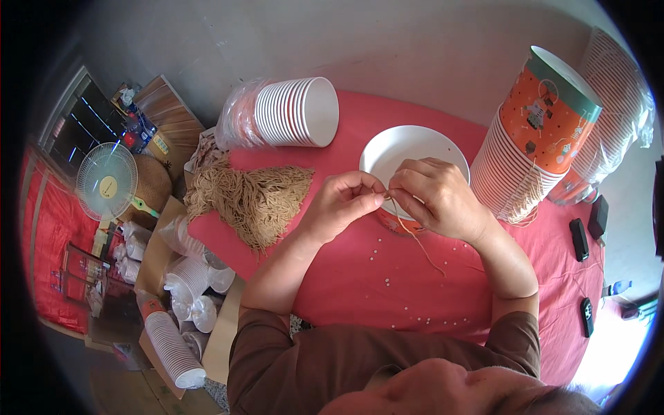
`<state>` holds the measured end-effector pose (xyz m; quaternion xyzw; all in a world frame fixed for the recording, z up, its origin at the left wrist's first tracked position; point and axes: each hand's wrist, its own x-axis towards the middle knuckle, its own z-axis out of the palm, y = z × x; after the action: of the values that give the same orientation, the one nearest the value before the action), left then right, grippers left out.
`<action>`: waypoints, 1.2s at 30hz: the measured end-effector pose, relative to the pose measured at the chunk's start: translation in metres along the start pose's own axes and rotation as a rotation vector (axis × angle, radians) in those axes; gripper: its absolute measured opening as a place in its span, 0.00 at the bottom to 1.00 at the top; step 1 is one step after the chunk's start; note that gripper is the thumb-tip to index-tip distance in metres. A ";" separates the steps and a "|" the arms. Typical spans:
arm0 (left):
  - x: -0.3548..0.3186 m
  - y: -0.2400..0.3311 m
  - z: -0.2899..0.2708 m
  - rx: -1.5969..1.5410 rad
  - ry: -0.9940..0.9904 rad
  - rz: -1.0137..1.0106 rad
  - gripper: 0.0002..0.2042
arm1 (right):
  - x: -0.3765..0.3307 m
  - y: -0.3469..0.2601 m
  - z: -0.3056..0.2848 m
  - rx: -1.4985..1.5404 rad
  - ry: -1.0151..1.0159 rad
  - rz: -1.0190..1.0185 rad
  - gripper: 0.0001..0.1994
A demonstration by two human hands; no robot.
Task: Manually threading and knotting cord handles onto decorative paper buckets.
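Note:
Over the table, in front of a white-lined paper tub (387, 142) with an orange outside, my two hands meet fingertip to fingertip. My left hand (344, 206) pinches one part of a thin tan string (420, 245) between thumb and forefinger. Close beside it, my right hand (437, 196) is closed on the same string. The loose end trails down to the right over the red cloth. Whatever small thing may sit at the fingertips is hidden. Small white beads (387, 282) lie scattered on the cloth below my hands.
A heap of tan strings (259, 204) lies left on the red-covered table (339, 297). White tubs in plastic (294, 111) lie behind it. At right stand stacked orange tubs (546, 111) with finished-looking strings (527, 197) draped over them. A cardboard box (225, 332) and fan (107, 181) stand left.

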<state>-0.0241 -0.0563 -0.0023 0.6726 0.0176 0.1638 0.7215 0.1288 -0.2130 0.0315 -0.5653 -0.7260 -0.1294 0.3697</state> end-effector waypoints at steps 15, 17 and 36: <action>0.005 -0.014 0.003 0.410 0.086 0.484 0.05 | 0.001 0.001 -0.002 0.282 -0.095 0.148 0.04; 0.005 -0.013 0.004 0.442 0.094 0.530 0.06 | 0.001 0.000 -0.003 0.310 -0.109 0.181 0.04; 0.004 -0.016 0.004 0.306 -0.017 0.563 0.05 | -0.004 0.013 -0.006 0.793 -0.335 0.403 0.16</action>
<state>-0.0164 -0.0596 -0.0169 0.7532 -0.1505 0.3468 0.5383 0.1435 -0.2151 0.0296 -0.5231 -0.6448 0.3249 0.4528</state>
